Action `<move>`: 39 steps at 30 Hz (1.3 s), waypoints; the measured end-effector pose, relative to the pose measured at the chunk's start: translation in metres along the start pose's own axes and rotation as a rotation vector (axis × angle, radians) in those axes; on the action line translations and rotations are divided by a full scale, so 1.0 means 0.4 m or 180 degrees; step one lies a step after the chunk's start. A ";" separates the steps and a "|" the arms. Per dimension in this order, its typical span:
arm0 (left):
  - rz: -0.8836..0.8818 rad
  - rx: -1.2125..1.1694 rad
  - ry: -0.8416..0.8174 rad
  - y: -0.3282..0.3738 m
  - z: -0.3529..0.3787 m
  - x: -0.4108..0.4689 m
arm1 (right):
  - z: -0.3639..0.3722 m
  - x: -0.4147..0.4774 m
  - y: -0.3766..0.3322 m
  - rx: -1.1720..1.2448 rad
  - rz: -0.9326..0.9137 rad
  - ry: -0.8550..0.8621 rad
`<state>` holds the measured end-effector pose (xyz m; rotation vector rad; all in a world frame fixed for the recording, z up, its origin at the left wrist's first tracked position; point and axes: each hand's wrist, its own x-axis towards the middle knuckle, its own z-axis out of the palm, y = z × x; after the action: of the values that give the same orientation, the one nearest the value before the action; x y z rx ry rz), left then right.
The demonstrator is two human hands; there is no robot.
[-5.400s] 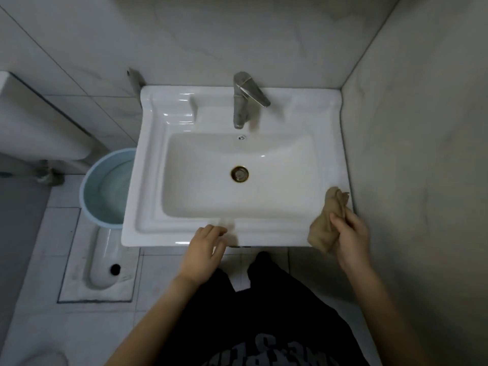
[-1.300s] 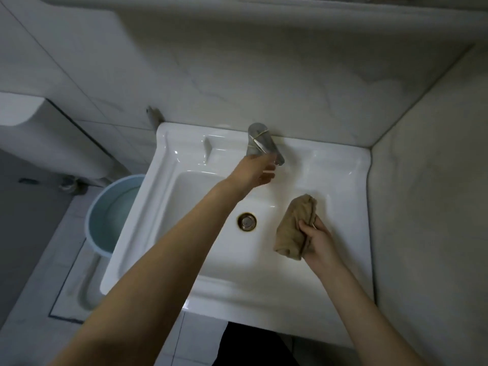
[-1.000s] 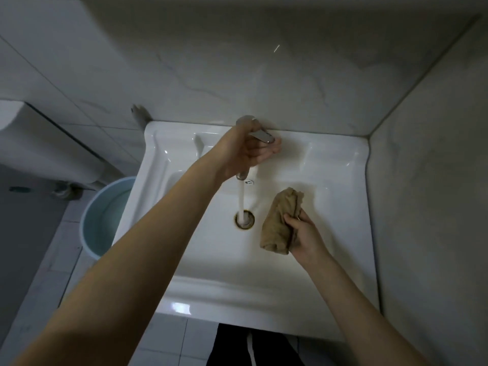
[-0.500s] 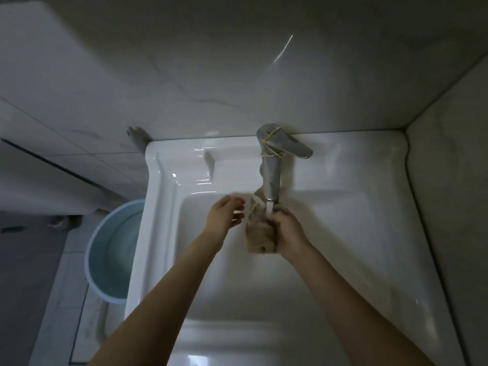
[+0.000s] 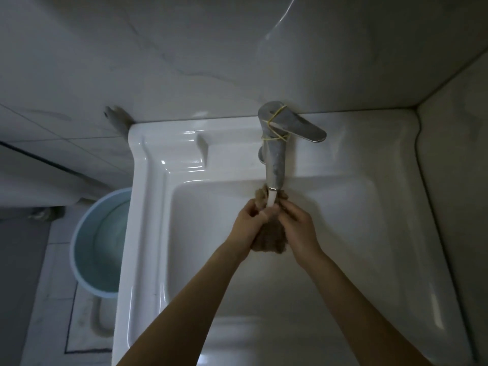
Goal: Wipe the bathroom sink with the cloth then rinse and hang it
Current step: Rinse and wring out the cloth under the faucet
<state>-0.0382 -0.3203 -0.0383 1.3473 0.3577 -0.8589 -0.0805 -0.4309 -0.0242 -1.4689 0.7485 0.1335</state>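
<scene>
A bunched brown cloth [image 5: 270, 237] is pressed between both my hands over the white sink basin [image 5: 356, 233]. My left hand [image 5: 248, 224] grips its left side and my right hand [image 5: 295, 225] grips its right side. The metal tap [image 5: 274, 151], with a yellow rubber band around it, runs a white stream of water [image 5: 271, 200] onto the top of the cloth. The drain is hidden under my hands and the cloth.
A pale blue bucket [image 5: 97, 244] stands on the floor left of the sink. Tiled walls close in behind and on the right [image 5: 454, 180]. A squat toilet pan [image 5: 97, 320] lies in the floor below the bucket.
My left hand turned the tap on, then came down and closed on the cloth. My right hand carried the cloth from the sink's right side under the running water.
</scene>
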 end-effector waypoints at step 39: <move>0.0870 0.1047 0.1516 -0.015 0.011 0.004 | -0.041 0.066 0.039 -0.0281 -0.0389 0.0200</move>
<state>-0.0426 -0.3248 -0.0425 1.8622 0.3968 -0.3693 -0.0744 -0.4533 -0.0501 -1.6049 0.7088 0.0277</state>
